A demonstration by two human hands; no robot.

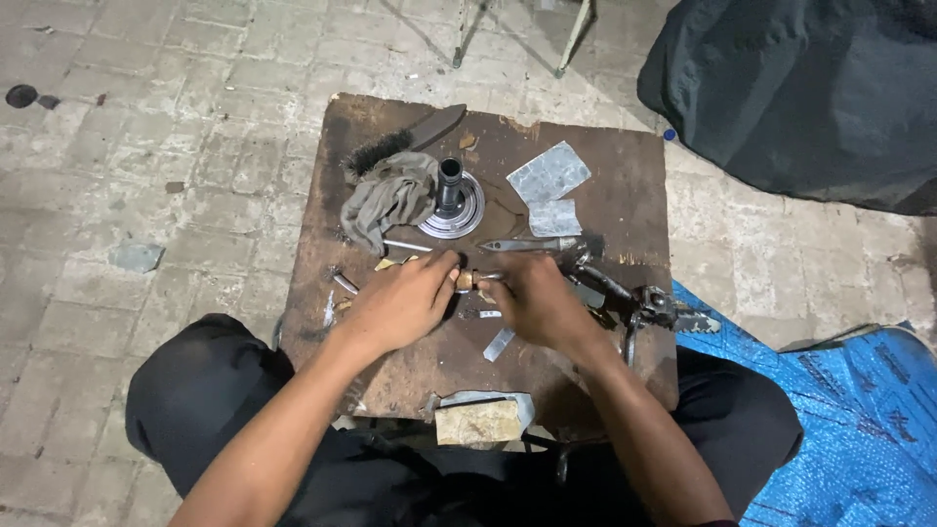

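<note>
**Both hands closed on one small part at the board's centre**

Your left hand (405,301) and right hand (532,298) meet over the middle of the worn wooden board (625,185). Between them you hold a small brass-coloured part (468,280) fitted on a short metal pin. The fingers of your left hand are curled shut against its left end; your right hand's fingers are closed on its right end. The part sits just above the board surface, near centre; whether it touches the wood cannot be told.

Far of your hands stands a round metal flange with an upright dark shaft (451,200). A grey rag (390,200) lies touching its left side, and a wire brush (400,144) lies beyond the rag at the far edge. Two torn pieces of silver sheet (549,185) lie to the right of the flange. A pair of pliers (527,245) lies just far of your right hand. A dark mechanical assembly (634,304) rests at the board's right edge, near your right wrist. A pale block (476,422) sits at the near edge, between your forearms. Blue tarpaulin (839,420) covers the paving on the right.
</note>
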